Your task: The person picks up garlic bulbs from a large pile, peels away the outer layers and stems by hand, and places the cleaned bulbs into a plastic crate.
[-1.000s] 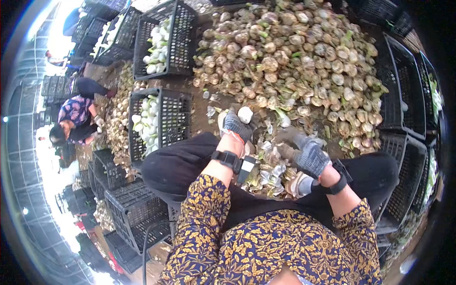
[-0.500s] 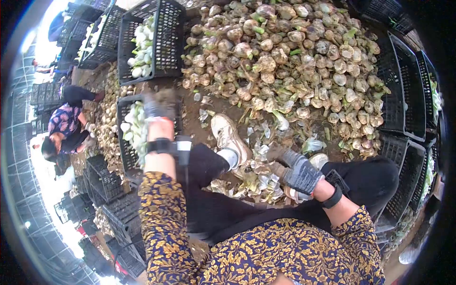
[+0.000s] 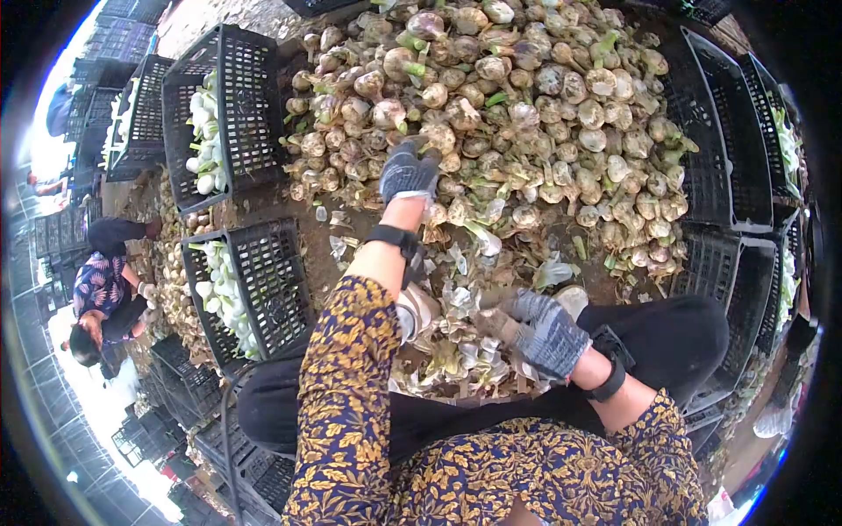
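Observation:
My left hand, in a grey knitted glove, reaches into the near side of a big heap of soil-stained garlic bulbs. Its fingers stretch out and touch the bulbs, beside a pale garlic bulb; I see nothing held in them. Low in front of my body, my right hand wears a matching glove with browned fingertips. Its fingers are curled together, and whatever they may hold is blurred and hidden. Beneath it lie loose papery garlic skins.
On the left, black crates hold cleaned white garlic. More crates stand along the right. Another person sits at the far left beside a further row of bulbs. My shoe rests among the peelings.
My left hand has moved from the left crate across to the garlic heap. My right hand stays low in front of me, with little movement. The view has shifted slightly.

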